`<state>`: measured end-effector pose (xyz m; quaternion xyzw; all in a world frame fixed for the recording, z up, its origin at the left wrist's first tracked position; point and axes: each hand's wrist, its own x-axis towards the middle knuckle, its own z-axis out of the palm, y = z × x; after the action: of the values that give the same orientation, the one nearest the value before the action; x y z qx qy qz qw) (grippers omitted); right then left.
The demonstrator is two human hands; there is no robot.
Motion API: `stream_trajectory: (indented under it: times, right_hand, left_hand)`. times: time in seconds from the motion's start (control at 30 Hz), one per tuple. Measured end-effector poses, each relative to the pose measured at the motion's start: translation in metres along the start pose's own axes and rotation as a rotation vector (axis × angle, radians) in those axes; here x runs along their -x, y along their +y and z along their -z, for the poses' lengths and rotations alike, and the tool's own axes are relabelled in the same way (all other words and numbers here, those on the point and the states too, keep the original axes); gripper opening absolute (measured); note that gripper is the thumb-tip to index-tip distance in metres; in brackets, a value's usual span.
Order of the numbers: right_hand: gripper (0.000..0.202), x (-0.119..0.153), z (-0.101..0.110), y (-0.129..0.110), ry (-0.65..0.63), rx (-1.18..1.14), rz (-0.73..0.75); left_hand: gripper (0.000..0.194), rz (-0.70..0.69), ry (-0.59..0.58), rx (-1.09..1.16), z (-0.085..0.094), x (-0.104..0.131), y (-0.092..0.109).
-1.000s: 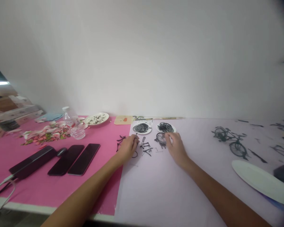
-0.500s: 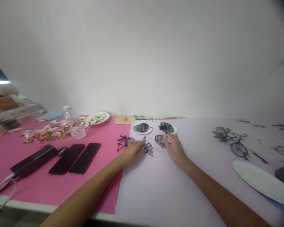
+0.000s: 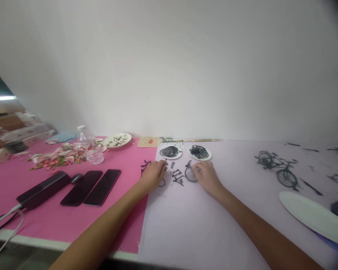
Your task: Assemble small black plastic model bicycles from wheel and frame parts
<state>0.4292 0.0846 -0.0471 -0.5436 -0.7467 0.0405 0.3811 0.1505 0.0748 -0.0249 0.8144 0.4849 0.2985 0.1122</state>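
Note:
My right hand (image 3: 207,175) is closed, its fingertips pinching the edge of a small black spoked bicycle wheel (image 3: 190,174) over the pale sheet. Fingers bent together, my left hand (image 3: 154,174) has a small dark piece (image 3: 166,162) at its fingertips; I cannot make out what it is. Part of a black ring (image 3: 162,183) shows below that hand, which partly covers a black model bicycle frame (image 3: 144,167) on the pink surface. Between my hands lie another black frame piece (image 3: 178,177) and a small grey piece (image 3: 172,165).
Two white plates hold black wheels (image 3: 170,151) and tangled black parts (image 3: 199,152). An assembled model bicycle (image 3: 277,168) stands to the right, near a white oval plate (image 3: 312,215). Two phones (image 3: 102,187), a black power bank-like block (image 3: 43,190), petals (image 3: 64,155) and a bottle (image 3: 86,138) occupy the left.
My left hand has shifted left and up, away from the frame piece in the middle. The wheel at my right hand now looks tilted more upright, and that hand sits slightly lower.

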Motion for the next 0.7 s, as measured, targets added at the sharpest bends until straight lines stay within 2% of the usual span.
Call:
stream_trajectory:
  times: [0.2,0.43,0.57,0.7]
  right_hand:
    - [0.024,0.001,-0.006,0.009,-0.012,0.061,-0.002]
    - [0.019,0.001,0.003,-0.001,0.061,-0.013,-0.001]
    - [0.018,-0.001,0.008,-0.008,0.099,-0.081,0.007]
    - [0.018,0.002,0.009,-0.017,0.021,-0.108,0.064]
  left_hand:
    - [0.031,0.044,0.033,-0.101,0.015,-0.002,-0.003]
    - [0.032,0.09,0.11,-0.094,0.032,-0.005,-0.008]
    - [0.033,0.116,0.132,-0.082,0.035,-0.006,-0.007]
    - [0.031,0.107,0.125,-0.112,0.033,-0.007,-0.009]
